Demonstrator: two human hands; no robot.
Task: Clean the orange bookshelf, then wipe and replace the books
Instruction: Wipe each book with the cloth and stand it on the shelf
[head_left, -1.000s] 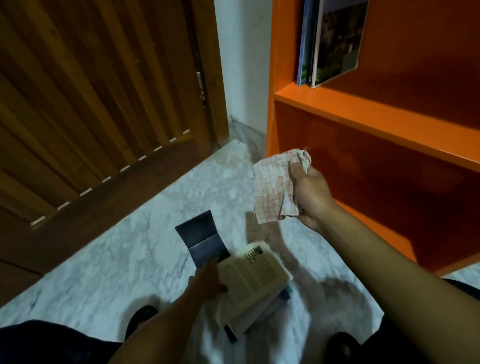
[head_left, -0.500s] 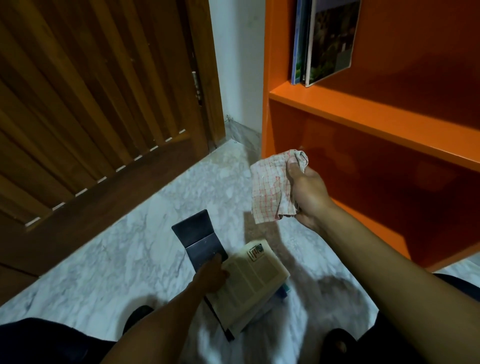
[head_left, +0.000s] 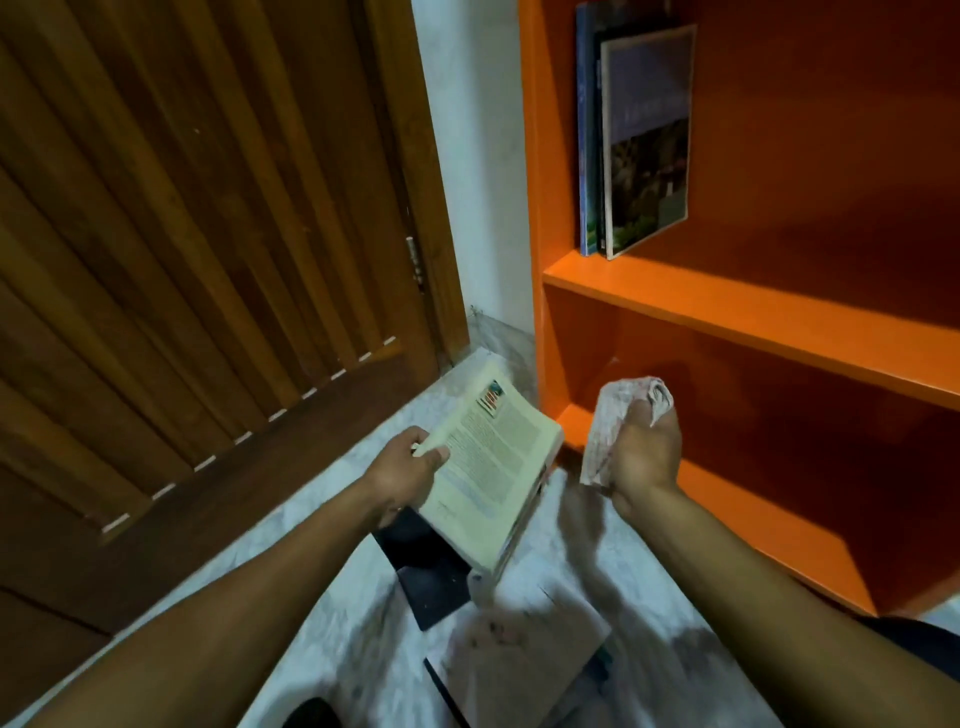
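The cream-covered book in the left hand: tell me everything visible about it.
The cream-covered book is a thick paperback, closed, back cover up, dense small print with a small coloured emblem near its far corner. The left hand grips its left edge, holding it tilted above the floor, beside the cloth bunched in the right hand.

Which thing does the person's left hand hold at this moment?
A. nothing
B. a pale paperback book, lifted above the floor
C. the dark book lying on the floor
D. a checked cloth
B: the left hand grips the pale paperback book by its edge, raised above the floor, while the checked cloth is bunched in the right hand.
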